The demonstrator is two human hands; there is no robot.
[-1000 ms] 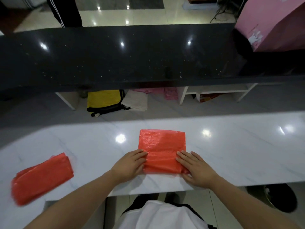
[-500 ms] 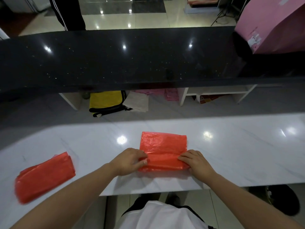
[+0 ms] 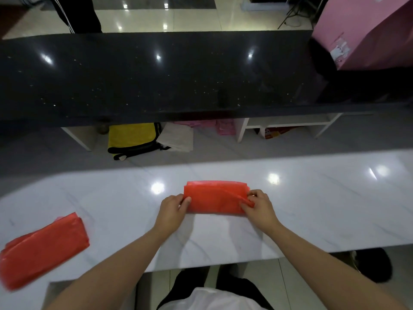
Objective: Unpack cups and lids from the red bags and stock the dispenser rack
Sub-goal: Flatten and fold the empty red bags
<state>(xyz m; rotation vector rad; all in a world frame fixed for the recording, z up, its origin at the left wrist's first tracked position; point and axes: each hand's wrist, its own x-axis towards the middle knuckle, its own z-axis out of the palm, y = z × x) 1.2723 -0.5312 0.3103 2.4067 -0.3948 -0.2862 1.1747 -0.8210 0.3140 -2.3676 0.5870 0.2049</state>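
White marble counter, two red bags on it.
Your left hand and right hand pinch the ends of the folded bag near the front edge; another bag lies at the left edge.

- Bare forearms, no sleeves reaching wrists; left hand and right hand without gloves, rings or watch.
- White top at lower edge of view.
- Dark, black-looking trousers below.
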